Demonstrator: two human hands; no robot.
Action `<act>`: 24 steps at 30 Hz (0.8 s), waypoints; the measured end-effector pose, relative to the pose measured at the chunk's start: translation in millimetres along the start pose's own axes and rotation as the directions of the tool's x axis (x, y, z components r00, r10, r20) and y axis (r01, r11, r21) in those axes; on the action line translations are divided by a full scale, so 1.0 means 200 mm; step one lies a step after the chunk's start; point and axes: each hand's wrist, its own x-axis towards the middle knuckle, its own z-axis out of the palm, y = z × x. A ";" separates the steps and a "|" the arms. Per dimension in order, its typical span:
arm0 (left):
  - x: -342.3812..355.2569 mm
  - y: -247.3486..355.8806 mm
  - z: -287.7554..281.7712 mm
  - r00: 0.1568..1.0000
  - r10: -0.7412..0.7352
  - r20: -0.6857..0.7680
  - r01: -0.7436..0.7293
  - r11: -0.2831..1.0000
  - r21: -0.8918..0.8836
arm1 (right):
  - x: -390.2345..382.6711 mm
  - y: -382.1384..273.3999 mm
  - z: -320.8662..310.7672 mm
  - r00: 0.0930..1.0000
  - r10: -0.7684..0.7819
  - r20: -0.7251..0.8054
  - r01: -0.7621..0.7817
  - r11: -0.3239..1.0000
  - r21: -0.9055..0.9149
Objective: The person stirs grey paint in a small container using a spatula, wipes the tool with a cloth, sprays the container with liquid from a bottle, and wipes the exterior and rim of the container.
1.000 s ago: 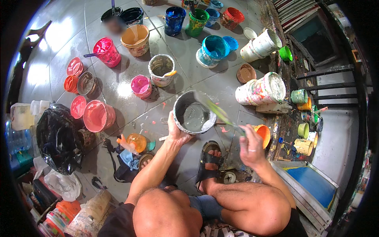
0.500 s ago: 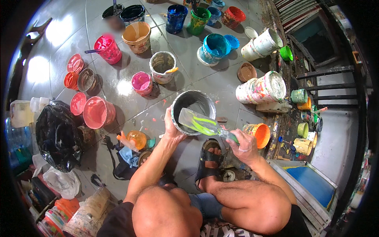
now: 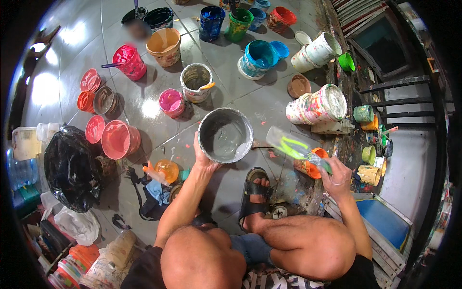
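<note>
My left hand is wrapped around the near left side of a bucket, its thumb side at the rim. Grey paint coats the inside of this bucket, and its mouth faces up toward me. Off to the right, my right hand is closed on the green handle of a spatula. The spatula has a clear, wide blade with bright green streaks, slightly blurred, and it is apart from the bucket. Beneath its handle end stands an orange paint tub, partly hidden by it.
Paint tubs stand around the tiled floor: a pink tub, a salmon tub, a teal tub. Stacked white buckets lie at right. A black plastic bag sits left, a framed screen near right.
My right hand has carried the spatula rightward, away from over the bucket. The bucket has shifted slightly left and its mouth now shows more fully.
</note>
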 end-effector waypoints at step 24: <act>0.00 -0.12 0.16 0.993 -0.102 -0.053 0.102 0.995 0.010 | 0.28 -0.51 0.51 0.998 0.059 0.008 -0.058 0.940 0.335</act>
